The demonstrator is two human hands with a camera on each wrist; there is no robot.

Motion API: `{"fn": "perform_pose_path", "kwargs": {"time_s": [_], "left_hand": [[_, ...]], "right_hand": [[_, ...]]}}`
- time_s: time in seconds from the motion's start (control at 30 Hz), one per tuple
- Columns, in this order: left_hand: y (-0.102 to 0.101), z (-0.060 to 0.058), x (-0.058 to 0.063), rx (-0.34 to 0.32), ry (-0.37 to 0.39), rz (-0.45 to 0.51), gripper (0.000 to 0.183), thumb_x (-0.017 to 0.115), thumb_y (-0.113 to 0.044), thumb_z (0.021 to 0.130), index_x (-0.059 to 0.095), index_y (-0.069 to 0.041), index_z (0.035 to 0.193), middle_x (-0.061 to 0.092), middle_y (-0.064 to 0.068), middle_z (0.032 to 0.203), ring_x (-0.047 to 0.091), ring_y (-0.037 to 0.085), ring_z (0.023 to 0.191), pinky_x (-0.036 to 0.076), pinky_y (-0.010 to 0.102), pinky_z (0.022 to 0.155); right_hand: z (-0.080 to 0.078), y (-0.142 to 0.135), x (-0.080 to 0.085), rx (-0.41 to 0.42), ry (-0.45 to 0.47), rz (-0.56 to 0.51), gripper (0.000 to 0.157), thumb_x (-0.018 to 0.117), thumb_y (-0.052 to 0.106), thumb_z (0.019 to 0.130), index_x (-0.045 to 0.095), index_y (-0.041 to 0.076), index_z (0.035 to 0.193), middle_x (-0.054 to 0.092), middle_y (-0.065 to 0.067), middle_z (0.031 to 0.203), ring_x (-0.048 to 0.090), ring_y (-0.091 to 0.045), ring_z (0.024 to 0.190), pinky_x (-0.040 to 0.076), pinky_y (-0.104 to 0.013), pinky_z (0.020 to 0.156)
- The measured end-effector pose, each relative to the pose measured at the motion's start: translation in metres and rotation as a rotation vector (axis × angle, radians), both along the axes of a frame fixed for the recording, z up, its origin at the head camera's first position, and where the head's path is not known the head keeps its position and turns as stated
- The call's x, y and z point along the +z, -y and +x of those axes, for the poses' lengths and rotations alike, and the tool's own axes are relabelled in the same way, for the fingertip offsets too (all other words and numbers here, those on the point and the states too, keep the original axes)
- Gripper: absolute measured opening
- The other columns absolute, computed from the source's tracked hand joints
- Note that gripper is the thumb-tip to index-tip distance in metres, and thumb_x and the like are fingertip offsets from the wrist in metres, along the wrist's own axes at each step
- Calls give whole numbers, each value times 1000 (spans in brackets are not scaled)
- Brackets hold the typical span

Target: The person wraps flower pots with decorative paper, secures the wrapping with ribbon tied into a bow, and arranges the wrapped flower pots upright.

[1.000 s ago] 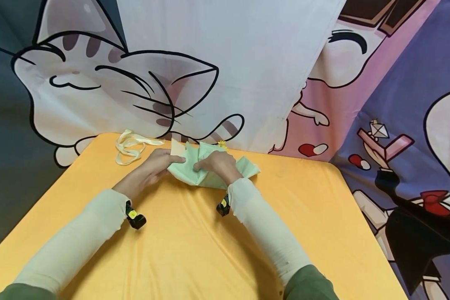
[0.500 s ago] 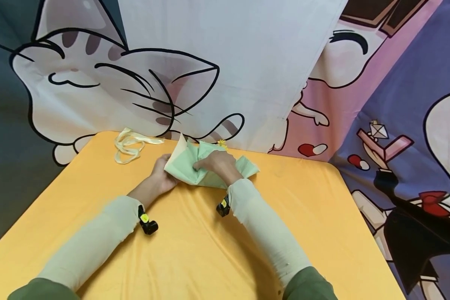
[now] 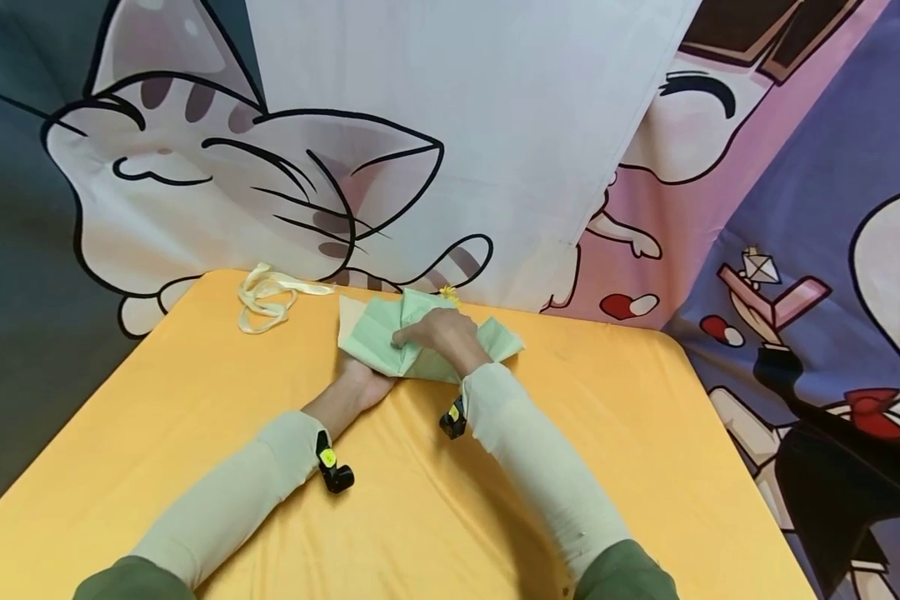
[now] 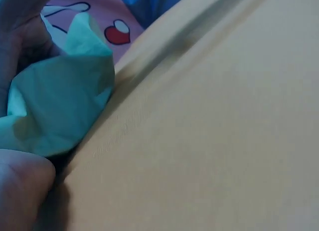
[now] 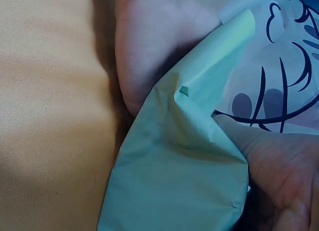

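Note:
A sheet of pale green wrapping paper (image 3: 378,332), creased and folded over, lies across the far middle of the table in the head view. From above, my right hand (image 3: 446,333) grips its middle, thumb on the near face. My left hand (image 3: 362,383) is palm up under the paper's near left edge, its fingers hidden by the sheet. Behind my right hand peeks a small yellow flower (image 3: 448,292). In the right wrist view the folded paper (image 5: 174,176) runs between the left palm (image 5: 159,46) and the right thumb (image 5: 254,146).
A loose cream ribbon (image 3: 266,287) lies in loops at the table's far left. Yellow cloth (image 3: 420,517) covers the table. Cartoon-printed curtains (image 3: 510,150) hang right behind its far edge and along the right side.
My left hand has let go of the paper's left corner and slid right and nearer, under the sheet. The paper's left flap rose, then dropped back. My right hand keeps its grip.

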State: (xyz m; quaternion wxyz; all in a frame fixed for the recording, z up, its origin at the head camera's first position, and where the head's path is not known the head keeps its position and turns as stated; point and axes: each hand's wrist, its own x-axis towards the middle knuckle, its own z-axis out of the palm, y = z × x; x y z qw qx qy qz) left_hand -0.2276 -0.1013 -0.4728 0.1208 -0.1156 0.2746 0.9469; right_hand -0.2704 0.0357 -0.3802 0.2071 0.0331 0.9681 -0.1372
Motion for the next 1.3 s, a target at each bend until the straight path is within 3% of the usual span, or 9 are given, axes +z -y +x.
{"fn": "perform_pose_path", "kwargs": {"time_s": [0.13,0.37,0.57,0.7,0.8,0.93,1.07,1.2,1.3], "left_hand": [[-2,2,3,-43,-85,33,75,4,-73,115,24,-38,178,32,-11,181,33,10,164,24,35,141],[-1,4,10,-106,-146,19,89,5,-87,106,23,-40,179,26,-10,185,30,13,167,21,38,141],[-4,4,10,-114,-188,7,90,4,-86,107,21,-37,180,24,-8,186,27,14,170,20,39,142],[-6,3,9,-105,-172,-39,87,6,-88,106,31,-38,174,47,-13,167,44,9,155,34,33,132],[-7,2,8,-95,-152,-57,84,10,-89,106,39,-38,166,55,-15,152,51,6,142,40,30,123],[-6,1,7,-85,-145,-64,83,14,-89,107,42,-36,164,52,-13,159,53,6,142,41,28,124],[-4,0,8,-112,-160,-109,87,14,-89,106,35,-37,173,48,-12,167,51,7,146,39,29,126],[-3,-1,12,-155,-196,-192,93,15,-91,105,29,-34,177,50,-11,163,52,7,146,40,30,125],[-3,-1,17,-179,-199,-289,94,18,-91,105,38,-28,171,60,-11,145,59,6,133,47,28,117]], "right_hand": [[-7,2,-8,-1,4,14,101,75,81,88,60,12,161,66,-9,159,68,-23,127,56,-39,108],[13,4,10,40,-14,24,91,72,76,96,63,10,158,66,-12,160,67,-25,132,55,-39,114],[13,-4,18,114,24,50,90,63,79,101,63,12,161,61,-11,168,64,-28,145,52,-42,122],[6,-12,23,67,164,-95,97,45,84,105,41,20,176,38,-12,184,51,-35,160,51,-51,126],[-3,-18,28,-25,305,-239,100,38,80,106,20,17,182,25,-19,187,49,-48,160,57,-59,120],[-16,-34,34,-55,436,-354,96,48,56,108,13,5,181,36,-37,176,62,-58,144,67,-56,103],[-24,-48,36,-51,527,-435,86,54,39,113,13,6,180,44,-45,167,71,-54,132,69,-50,98],[-27,-53,35,-44,536,-451,82,60,37,114,20,8,180,53,-41,162,75,-47,125,69,-45,99],[-28,-53,33,-62,496,-459,81,67,37,113,27,9,178,58,-39,157,78,-43,116,70,-42,95]]}}
